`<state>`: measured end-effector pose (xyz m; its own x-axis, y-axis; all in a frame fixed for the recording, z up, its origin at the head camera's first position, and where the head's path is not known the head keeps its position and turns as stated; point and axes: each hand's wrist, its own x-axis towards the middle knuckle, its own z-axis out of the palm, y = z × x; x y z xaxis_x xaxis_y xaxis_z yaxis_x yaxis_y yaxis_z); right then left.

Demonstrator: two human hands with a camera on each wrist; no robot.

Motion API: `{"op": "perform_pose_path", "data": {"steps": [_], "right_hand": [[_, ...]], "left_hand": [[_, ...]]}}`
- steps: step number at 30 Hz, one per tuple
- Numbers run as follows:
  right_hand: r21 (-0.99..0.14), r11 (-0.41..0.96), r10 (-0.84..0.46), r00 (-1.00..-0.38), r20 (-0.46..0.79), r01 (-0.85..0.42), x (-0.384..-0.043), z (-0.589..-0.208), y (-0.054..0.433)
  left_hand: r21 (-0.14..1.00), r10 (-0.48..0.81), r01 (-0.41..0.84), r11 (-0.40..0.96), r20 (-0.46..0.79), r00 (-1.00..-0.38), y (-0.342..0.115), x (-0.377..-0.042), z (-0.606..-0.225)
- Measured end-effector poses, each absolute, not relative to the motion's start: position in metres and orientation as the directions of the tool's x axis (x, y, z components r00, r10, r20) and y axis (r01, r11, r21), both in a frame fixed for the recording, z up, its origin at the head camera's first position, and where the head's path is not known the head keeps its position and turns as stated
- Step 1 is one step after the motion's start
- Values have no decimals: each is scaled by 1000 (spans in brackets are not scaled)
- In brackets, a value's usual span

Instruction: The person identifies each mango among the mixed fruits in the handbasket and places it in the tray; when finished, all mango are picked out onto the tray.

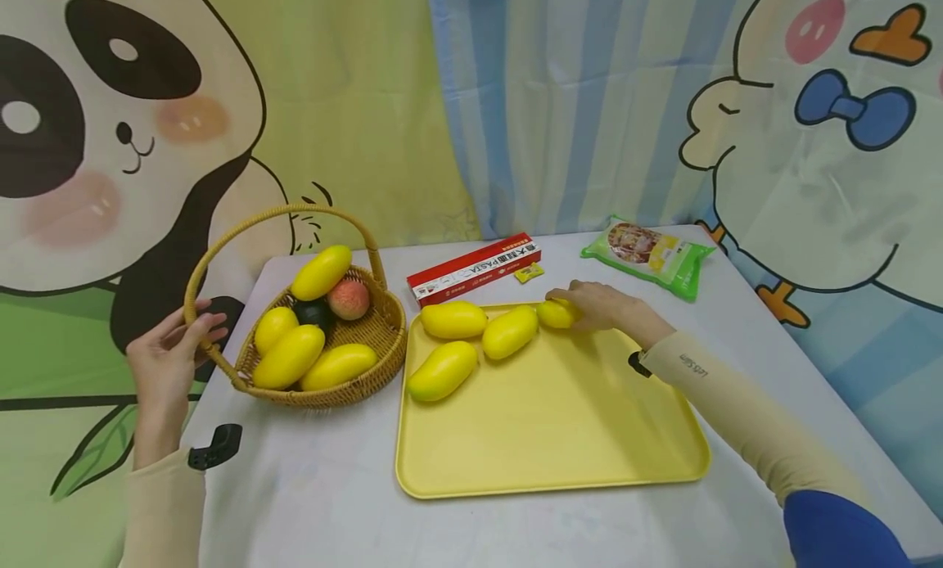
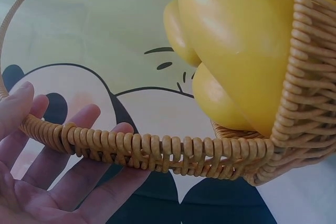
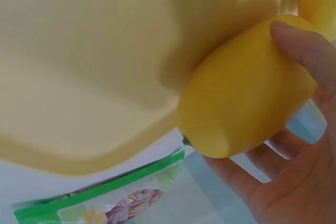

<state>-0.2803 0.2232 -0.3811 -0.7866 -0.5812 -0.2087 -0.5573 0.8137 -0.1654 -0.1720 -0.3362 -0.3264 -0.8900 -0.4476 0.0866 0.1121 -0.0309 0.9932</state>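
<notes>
My left hand holds the handle of a wicker basket at its left side, with the thumb on one side and the fingers on the other. Inside the basket lie several yellow mangoes, a reddish peach and a dark green fruit, partly covered. At the far edge of a yellow tray, my right hand grips a yellow mango, thumb on top and fingers beneath. Three other mangoes rest to its left, at the tray's far left.
Behind the tray lie a red and white pasta box and a small yellow packet. A green food bag is at the back right of the white table. Cartoon-printed curtains hang around the table.
</notes>
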Motion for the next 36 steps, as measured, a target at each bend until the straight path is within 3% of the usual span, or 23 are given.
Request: {"op": "perform_pose_path", "data": {"steps": [13,25,31,36], "right_hand": [[-186,828,-561,-791,-244,-530,-279,-382,222],[-185,859,-508,-760,-405,-477,-284,-364,211],[-227,829,-559,-739,-376,-511,-293,-328,166],[-251,748,-663,-668,-339,-615,-293,-300,102]], "left_hand": [[994,-445,106,-18,87,-891,-337,-171,-326],[994,-438,103,-24,82,-895,-338,-172,-327],[995,-431,98,-24,78,-899,-339,-173,-326],[995,-430,99,-20,81,-899,-339,-174,-326]]}}
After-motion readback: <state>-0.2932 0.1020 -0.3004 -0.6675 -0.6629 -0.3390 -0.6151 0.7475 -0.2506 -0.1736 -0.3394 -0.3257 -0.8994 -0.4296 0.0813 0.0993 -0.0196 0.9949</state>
